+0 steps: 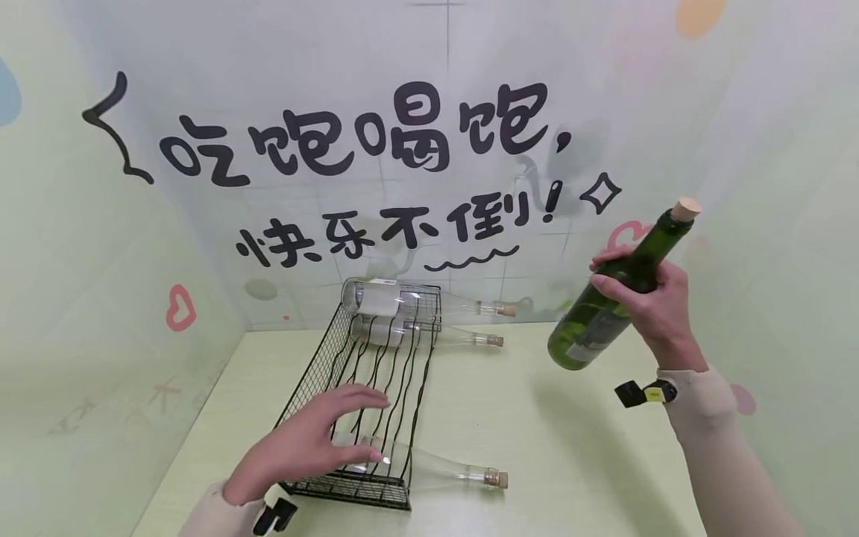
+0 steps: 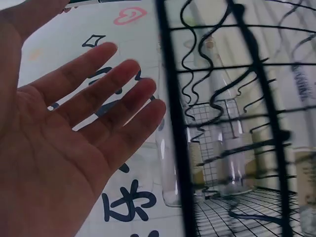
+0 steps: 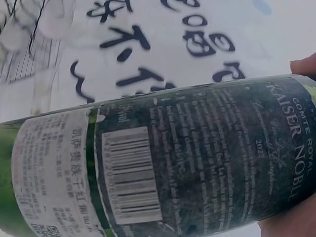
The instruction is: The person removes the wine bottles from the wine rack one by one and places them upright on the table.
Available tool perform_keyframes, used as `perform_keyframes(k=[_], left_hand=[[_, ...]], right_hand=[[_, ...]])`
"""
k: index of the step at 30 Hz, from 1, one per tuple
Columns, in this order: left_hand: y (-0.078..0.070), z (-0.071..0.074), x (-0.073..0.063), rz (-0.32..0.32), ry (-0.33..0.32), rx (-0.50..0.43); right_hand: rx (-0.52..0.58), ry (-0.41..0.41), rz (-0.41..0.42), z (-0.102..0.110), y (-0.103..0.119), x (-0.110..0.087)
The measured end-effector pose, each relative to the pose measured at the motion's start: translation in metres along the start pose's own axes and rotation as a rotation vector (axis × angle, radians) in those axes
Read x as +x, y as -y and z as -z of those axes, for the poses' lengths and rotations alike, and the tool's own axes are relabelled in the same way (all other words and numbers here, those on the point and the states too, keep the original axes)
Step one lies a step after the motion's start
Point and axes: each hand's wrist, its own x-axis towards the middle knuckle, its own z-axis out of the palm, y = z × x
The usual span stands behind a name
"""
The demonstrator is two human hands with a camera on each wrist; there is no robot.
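My right hand grips a green wine bottle around its shoulder, holding it tilted in the air with the corked neck toward the upper right. Its dark label and barcode fill much of the right wrist view. My left hand hovers over the near end of a black wire bottle rack, fingers spread, holding nothing. Clear glass bottles with corks lie across the rack: two at the far end, the farthest bottle and the one beside it, and a near bottle partly behind my left hand.
The rack stands on a pale table, the bottle necks pointing right past its edge. Behind rises a pale wall sheet printed with large black characters. More sheeting closes off both sides.
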Motion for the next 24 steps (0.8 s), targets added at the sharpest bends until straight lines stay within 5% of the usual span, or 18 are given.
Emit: perform_keyframes(k=[5, 12, 24], left_hand=[[0.004, -0.006, -0.013, -0.037, 0.015, -0.001], [0.012, -0.015, -0.02, -0.097, 0.061, -0.147], [0.012, -0.021, -0.027, -0.128, 0.029, -0.196]], right_hand=[[-0.11, -0.067, -0.06, 0.017, -0.011, 0.001], [-0.241, -0.171, -0.228, 0.041, -0.026, -0.001], [-0.334, -0.192, -0.41, 0.079, -0.063, -0.003]])
